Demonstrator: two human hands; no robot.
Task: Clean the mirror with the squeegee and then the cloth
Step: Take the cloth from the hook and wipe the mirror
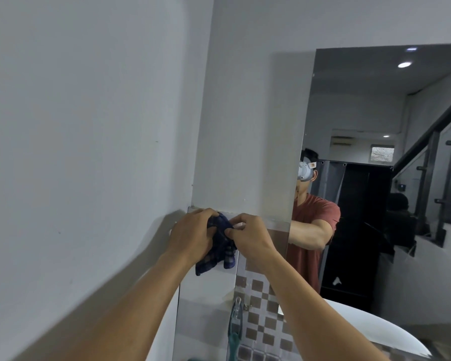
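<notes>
Cloth [220, 247]: bunched between our hands, near the mirror [375, 178].
Left hand [193, 231]: gripping it.
Right hand [248, 237]: seemingly pinching its edge.

- The cloth [220, 246] is dark blue plaid, bunched and crumpled, its loose ends hanging down in front of the tiled wall.
- The mirror [375, 178] is a tall upright pane to its right, reflecting a dim room.
- The squeegee [235, 327], apparently teal-handled, stands low near the basin.
</notes>
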